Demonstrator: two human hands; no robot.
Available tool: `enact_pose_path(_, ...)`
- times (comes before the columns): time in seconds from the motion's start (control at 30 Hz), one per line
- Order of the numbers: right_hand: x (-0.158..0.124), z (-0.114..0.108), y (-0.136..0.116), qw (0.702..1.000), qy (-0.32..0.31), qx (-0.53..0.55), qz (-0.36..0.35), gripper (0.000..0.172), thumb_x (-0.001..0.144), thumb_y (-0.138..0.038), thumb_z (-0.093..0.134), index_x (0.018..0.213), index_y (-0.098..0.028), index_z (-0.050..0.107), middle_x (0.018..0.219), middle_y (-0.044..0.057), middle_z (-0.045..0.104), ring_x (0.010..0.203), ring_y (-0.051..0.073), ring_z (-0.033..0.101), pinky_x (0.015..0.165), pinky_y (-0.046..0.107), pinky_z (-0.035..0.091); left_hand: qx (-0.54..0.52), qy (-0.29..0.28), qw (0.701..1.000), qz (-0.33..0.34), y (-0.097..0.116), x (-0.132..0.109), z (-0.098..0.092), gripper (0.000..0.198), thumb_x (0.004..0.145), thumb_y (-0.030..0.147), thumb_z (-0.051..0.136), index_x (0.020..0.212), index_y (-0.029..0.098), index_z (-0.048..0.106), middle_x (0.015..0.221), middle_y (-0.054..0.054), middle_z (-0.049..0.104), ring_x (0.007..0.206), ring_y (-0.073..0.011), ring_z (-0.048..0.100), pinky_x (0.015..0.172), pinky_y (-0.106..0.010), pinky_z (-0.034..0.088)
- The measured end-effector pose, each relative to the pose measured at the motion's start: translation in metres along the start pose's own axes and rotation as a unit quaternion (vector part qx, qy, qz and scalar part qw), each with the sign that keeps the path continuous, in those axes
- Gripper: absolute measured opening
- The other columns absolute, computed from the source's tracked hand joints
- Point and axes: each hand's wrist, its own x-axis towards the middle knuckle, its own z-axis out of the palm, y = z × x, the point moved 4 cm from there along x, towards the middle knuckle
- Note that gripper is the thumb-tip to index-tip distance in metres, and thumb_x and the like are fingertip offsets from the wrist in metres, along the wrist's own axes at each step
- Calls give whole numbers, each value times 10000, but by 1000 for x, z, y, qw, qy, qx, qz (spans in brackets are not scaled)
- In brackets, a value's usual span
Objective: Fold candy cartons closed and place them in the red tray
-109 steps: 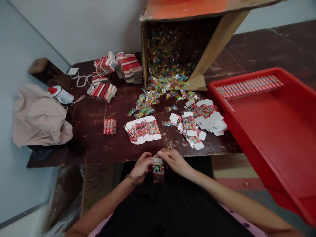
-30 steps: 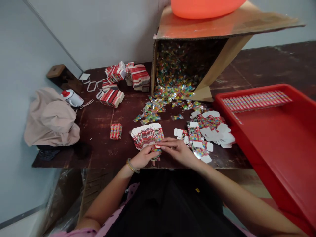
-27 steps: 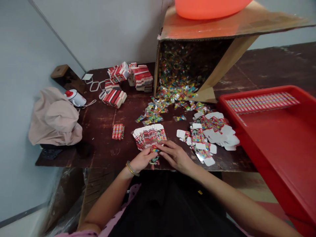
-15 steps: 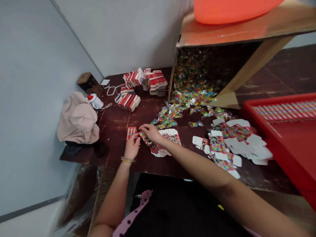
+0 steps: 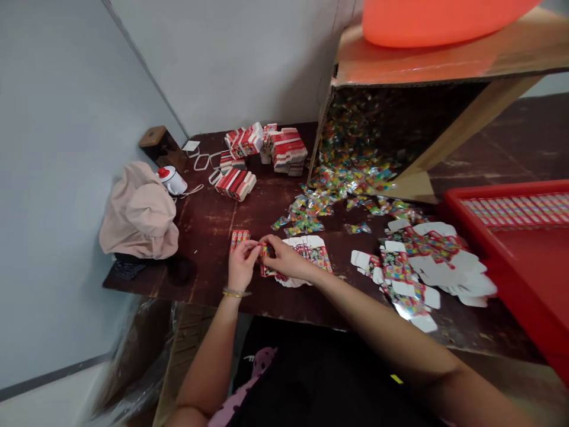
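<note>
My left hand (image 5: 241, 265) and my right hand (image 5: 284, 259) meet over the dark table (image 5: 204, 225), both pinching one small colourful printed box (image 5: 265, 261). A short row of filled red boxes (image 5: 239, 238) lies just beyond my left hand. A fanned stack of flat box blanks (image 5: 311, 254) sits under and right of my right hand. Loose flat blanks (image 5: 422, 261) are scattered further right.
A tipped cardboard carton (image 5: 400, 118) spills wrapped candies (image 5: 311, 210) onto the table. Bundles of red-and-white blanks (image 5: 267, 151) stand at the back. A red tray (image 5: 524, 249) with a row of boxes is at right. A beige cloth (image 5: 137, 216) and white bottle (image 5: 172, 181) lie at left.
My hands brought the small box up from my lap to the table, then left towards the row of red boxes. They still hold it, now slightly nearer me.
</note>
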Motion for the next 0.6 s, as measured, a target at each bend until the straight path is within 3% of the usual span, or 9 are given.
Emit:
enact_pose_path(0.13,33,13,6,996,60,-49,44,219,865,-199,424,1075,-143,451,1016,70,556,894,162,538,802,282,447,116,152,980,54,-2,11,-35,306,827,381,562,1056,183,611,1101,-97,635,1002,-204,604,899,-325,473)
enact_pose_path(0.27,53,33,3,993,52,-103,36,241,854,-115,411,1088,-120,466,1059,108,562,962,191,526,891,336,396,159,116,980,-12,-37,27,-43,415,824,364,567,1184,158,558,1229,-139,590,1159,-246,542,1027,-398,389)
enact_pose_path(0.37,49,33,-1,985,59,-160,38,304,849,-86,423,1148,-100,473,1218,179,504,1111,261,460,970,423,319,169,103,980,-20,-55,29,-40,475,836,367,549,1256,150,509,1298,-159,547,1223,-260,501,1070,-418,340)
enact_pose_path(0.47,38,26,-1,974,67,-212,46,317,900,-165,430,1210,-112,473,1292,206,473,1191,329,385,994,502,244,178,98,979,-16,-61,27,-38,507,847,380,531,1293,143,478,1338,-172,510,1266,-266,461,1092,-420,309)
enact_pose_path(0.6,33,28,1,967,38,-247,52,342,933,-254,445,1238,-107,486,1089,199,621,1061,333,493,939,498,266,187,90,978,5,-60,27,-38,499,846,386,524,1274,130,500,1315,-191,518,1252,-290,466,1088,-451,307)
